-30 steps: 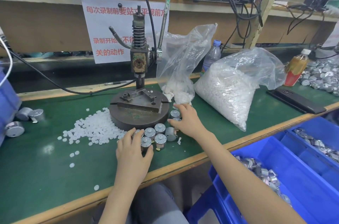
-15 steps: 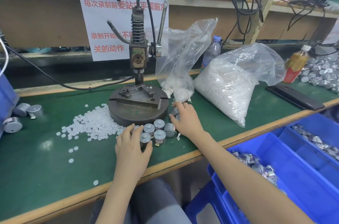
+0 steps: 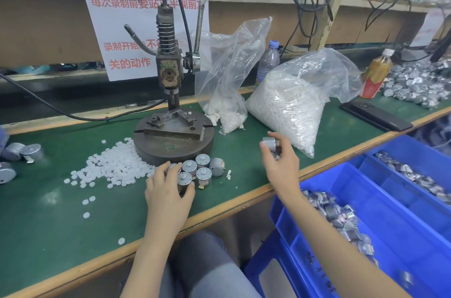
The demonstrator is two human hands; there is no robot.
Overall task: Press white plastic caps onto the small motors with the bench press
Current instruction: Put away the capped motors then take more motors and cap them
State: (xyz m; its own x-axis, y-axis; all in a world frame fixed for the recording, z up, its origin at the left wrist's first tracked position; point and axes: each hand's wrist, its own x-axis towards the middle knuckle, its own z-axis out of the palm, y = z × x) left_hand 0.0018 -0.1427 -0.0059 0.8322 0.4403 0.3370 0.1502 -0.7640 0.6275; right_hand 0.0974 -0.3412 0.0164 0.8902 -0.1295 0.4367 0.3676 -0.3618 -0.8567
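Just then your right hand (image 3: 280, 165) pinched a small motor (image 3: 269, 144) between thumb and fingertips, above the green mat (image 3: 48, 212), right of the bench press (image 3: 170, 78). Your left hand (image 3: 168, 195) curled round a second motor (image 3: 184, 179) in the cluster by the press's near edge, with loose white caps (image 3: 117, 165) just left.

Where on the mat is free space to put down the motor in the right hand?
Bare mat lies between the press base and the big bag of caps, beside the right hand holding the motor. The near-left corner below the loose caps is mostly free. Crowded in front of the base: motors and the left hand.
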